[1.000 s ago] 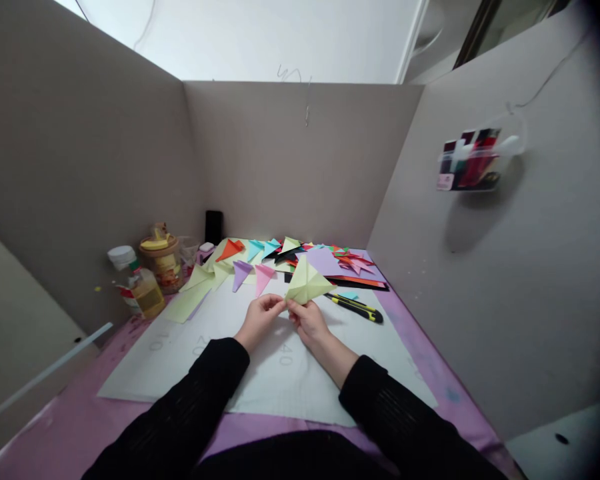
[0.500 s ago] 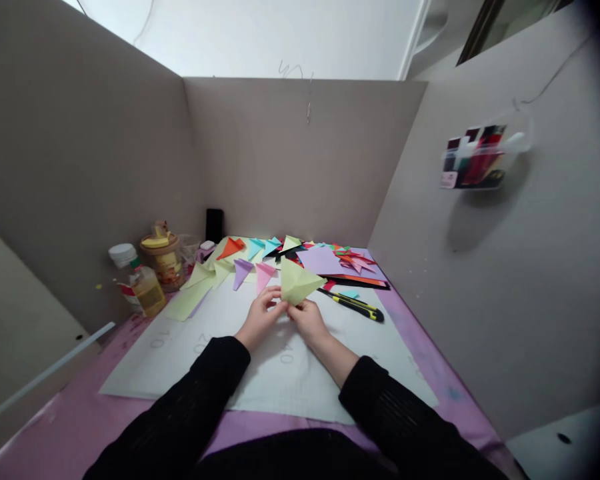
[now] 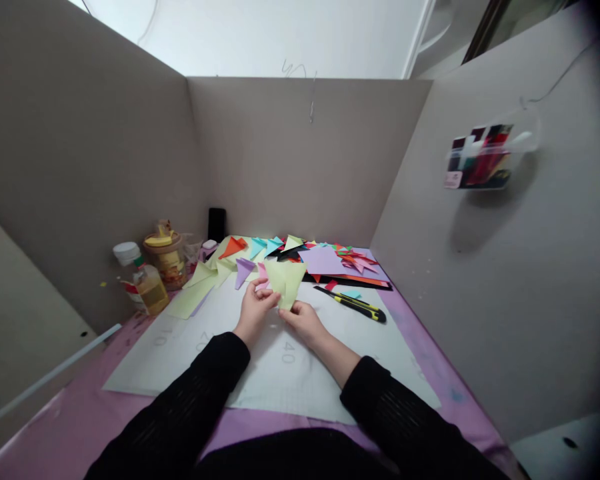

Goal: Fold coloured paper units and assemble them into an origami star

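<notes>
The left hand and right hand both pinch folded yellow paper in their fingertips. A knife lies right of the fingers.

- A pale yellow-green folded paper piece, matte, with crease lines on its face.
- Its outline is roughly an upside-down triangle, the wide edge uppermost, narrowing downward.
- It is held tilted up over the white printed sheet.
- The left grip pinches its lower left side; the right grip, its bottom end.
</notes>
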`<state>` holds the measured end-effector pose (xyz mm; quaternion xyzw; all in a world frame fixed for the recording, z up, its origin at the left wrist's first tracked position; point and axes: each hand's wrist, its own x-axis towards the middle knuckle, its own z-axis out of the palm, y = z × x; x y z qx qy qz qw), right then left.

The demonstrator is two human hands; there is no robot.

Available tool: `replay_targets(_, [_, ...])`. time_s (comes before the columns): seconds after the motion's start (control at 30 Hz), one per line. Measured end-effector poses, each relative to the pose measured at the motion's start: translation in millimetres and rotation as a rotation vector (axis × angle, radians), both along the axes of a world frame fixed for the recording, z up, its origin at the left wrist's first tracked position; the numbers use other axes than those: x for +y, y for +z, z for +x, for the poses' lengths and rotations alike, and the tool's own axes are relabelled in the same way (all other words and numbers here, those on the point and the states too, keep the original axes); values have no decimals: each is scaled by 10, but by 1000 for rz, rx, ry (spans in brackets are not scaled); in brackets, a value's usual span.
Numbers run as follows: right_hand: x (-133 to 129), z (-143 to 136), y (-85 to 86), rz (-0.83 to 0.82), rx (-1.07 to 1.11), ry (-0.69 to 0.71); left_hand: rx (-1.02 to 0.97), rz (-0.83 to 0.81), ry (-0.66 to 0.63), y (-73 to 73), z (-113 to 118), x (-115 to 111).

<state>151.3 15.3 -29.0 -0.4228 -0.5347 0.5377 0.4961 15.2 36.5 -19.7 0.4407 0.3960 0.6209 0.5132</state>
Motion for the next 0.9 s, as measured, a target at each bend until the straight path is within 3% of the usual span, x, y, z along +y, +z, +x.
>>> replay_targets(0.37, [3, -4, -10, -74, -75, 3, -76, 5, 124, 23, -140, 97])
replay_targets(0.53, [3, 9, 36, -53, -18, -47, 53, -37, -192, 7, -63, -9])
replay_targets(0.6, [7, 18, 49, -53, -25, -35, 126, -63, -241, -9, -35, -36])
replay_targets(0.73, [-9, 14, 62, -101, -44, 43, -6, -90, -97, 12, -118, 34])
replay_targets(0.9, [-51, -13, 56, -158, -84, 134, -255, -76, 198, 106, -482, 271])
